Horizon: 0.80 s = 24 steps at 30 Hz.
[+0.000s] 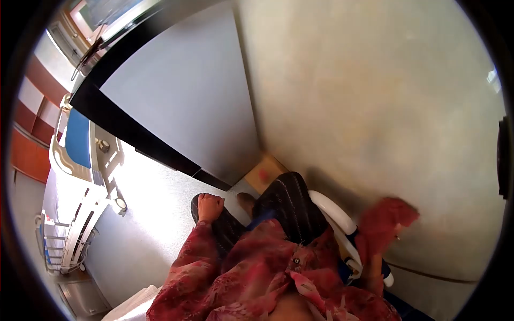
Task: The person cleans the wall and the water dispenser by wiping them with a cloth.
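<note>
My left hand (210,207) rests on my left knee, with its fingers curled in and nothing visible in them. Dark striped trousers (292,206) cover both my legs. On the right, a crumpled red cloth (386,220) is in my right hand (373,266), which the fabric mostly hides; a fingertip seems to show at its edge. That hand is beside a curved white armrest (334,211), close to the wall. Red patterned sleeves and a matching top (251,257) fill the bottom of the view.
A pale wall (385,107) rises along the right. Ahead stands a large grey panel with a black edge (187,91). To the left are a hospital bed (80,155) on casters, a sunlit floor (144,214) and a metal cabinet (85,297).
</note>
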Motion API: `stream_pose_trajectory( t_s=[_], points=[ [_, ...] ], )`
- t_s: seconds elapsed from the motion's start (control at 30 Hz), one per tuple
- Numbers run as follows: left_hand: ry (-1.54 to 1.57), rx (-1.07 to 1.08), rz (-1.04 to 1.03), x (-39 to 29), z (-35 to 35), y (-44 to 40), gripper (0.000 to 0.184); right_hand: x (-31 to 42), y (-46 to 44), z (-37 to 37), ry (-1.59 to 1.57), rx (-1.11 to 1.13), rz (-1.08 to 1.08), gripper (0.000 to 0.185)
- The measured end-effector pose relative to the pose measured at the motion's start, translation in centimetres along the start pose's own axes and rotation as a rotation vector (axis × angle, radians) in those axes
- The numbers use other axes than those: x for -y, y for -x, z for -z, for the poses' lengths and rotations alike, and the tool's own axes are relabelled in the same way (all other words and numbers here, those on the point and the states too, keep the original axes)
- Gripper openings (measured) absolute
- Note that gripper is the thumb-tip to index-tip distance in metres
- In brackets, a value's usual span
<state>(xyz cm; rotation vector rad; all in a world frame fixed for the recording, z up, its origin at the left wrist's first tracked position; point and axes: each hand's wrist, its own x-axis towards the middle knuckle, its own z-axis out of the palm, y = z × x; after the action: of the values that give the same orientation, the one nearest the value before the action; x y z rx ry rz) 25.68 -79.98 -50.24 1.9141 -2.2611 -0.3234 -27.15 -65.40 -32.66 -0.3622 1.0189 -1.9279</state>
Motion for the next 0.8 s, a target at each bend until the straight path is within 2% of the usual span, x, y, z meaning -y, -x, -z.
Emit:
stream_pose_trajectory(
  t_s=[0.03,0.07,0.13,0.2,0.23,0.27,0.33,0.4,0.43,0.47,0.5,0.57,0.6,0.63,0.67,0.7,0.73,0.77,0.8],
  points=[
    [-0.002,-0.025,-0.008,-0.1,-0.1,0.0,0.029,-0.6,-1.1,-1.8,0.156,0.045,0.025,0.022],
    [-0.011,-0.04,0.001,0.1,-0.4,0.0,0.029,-1.0,-2.6,-4.0,0.682,0.145,0.188,0.021],
    [0.002,-0.082,-0.007,0.3,-0.9,-0.1,0.028,-2.0,-4.7,-7.8,0.939,0.278,0.293,0.019],
    [0.008,-0.098,0.025,-0.7,-0.2,-0.4,0.026,-3.3,-6.0,-11.0,0.948,0.378,0.281,0.018],
    [0.174,-0.095,0.127,-1.1,-0.6,-0.5,0.024,-4.3,-6.5,-12.2,0.951,0.418,0.274,0.017],
    [0.343,-0.096,0.227,-1.9,-1.0,-0.7,0.024,-5.3,-6.9,-13.2,0.955,0.456,0.272,0.016],
    [1.016,-0.242,0.28,-6.9,-0.5,-1.0,0.029,-7.7,-7.8,-14.5,0.928,0.501,0.284,0.016],
    [1.214,-0.095,0.099,-12.8,1.7,-1.1,0.047,-11.5,-7.7,-13.5,1.0,0.676,0.401,0.032],
    [1.289,-0.102,0.006,-16.2,3.4,-0.8,0.053,-13.0,-7.5,-13.0,0.988,0.685,0.41,0.032],
    [1.364,-0.105,-0.089,-19.6,5.4,-0.8,0.059,-14.5,-7.1,-12.5,0.982,0.787,0.349,0.033],
    [1.357,-0.114,-0.09,-21.8,5.4,-1.1,0.059,-15.2,-6.6,-12.1,0.977,0.887,0.285,0.035],
    [1.571,-0.074,-0.185,-24.6,5.1,-1.9,0.066,-15.0,-5.4,-12.5,0.937,0.955,0.33,0.036],
    [1.565,-0.076,-0.193,-24.8,5.3,-2.1,0.066,-14.7,-5.0,-12.5,0.903,1.015,0.372,0.037],
    [1.622,0.078,-0.09,-24.8,5.4,-2.4,0.066,-16.1,-6.2,-10.8,1.027,1.078,0.407,0.041],
    [1.67,0.234,0.022,-24.7,5.9,-2.5,0.067,-15.8,-6.4,-10.9,1.019,1.078,0.414,0.041],
    [1.676,0.252,0.097,-24.3,6.5,-2.6,0.057,-15.5,-6.5,-11.0,1.078,1.098,0.407,0.042],
    [1.667,0.244,0.093,-23.7,7.2,-3.3,0.057,-15.1,-6.5,-11.2,1.136,1.117,0.402,0.042],
    [1.48,0.182,0.116,-23.1,8.4,-4.2,0.053,-14.4,-6.6,-11.8,1.122,1.119,0.408,0.042],
    [1.294,0.124,0.14,-22.3,9.8,-5.2,0.049,-13.5,-6.6,-12.6,1.009,1.065,0.251,0.041]
  ],
)
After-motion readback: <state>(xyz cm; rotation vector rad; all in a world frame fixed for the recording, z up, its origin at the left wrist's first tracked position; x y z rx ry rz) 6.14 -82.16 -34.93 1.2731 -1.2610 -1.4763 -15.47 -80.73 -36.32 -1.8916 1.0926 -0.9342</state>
